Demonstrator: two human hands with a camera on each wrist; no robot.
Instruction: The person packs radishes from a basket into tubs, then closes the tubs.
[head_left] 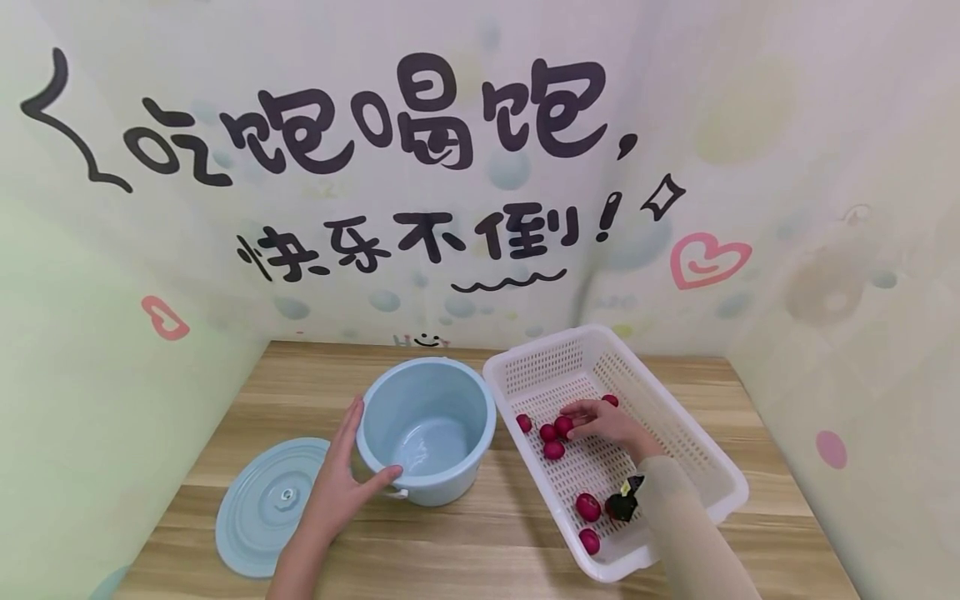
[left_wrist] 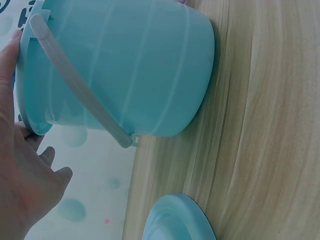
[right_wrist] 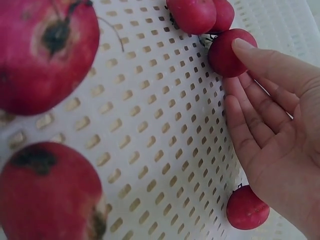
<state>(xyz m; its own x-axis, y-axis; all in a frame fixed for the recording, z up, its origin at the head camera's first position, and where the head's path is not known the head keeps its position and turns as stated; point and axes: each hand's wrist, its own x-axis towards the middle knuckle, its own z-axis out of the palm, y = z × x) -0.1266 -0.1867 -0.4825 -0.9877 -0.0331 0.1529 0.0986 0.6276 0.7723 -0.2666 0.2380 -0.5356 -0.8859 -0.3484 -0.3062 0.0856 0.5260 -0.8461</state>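
My right hand (head_left: 603, 421) is inside a white perforated basket (head_left: 517, 367), with thumb and fingers around one red radish (right_wrist: 227, 55). Other radishes (head_left: 554, 450) lie close beside the held one. In the right wrist view, two radishes (right_wrist: 47, 192) appear large in the foreground, and another radish (right_wrist: 247, 207) lies below the hand. My left hand (head_left: 341, 487) rests against the left side of a light blue bucket (head_left: 461, 487), fingers extended and thumb on its near rim. The bucket stands upright, with no contents visible. Its pale handle (left_wrist: 80, 87) hangs down the side.
A round blue lid (head_left: 255, 508) with a central knob lies on the wooden table (head_left: 510, 542), left of the bucket. The basket's left wall stands close to the bucket. Behind the table rises a wall (head_left: 480, 317) with dark lettering.
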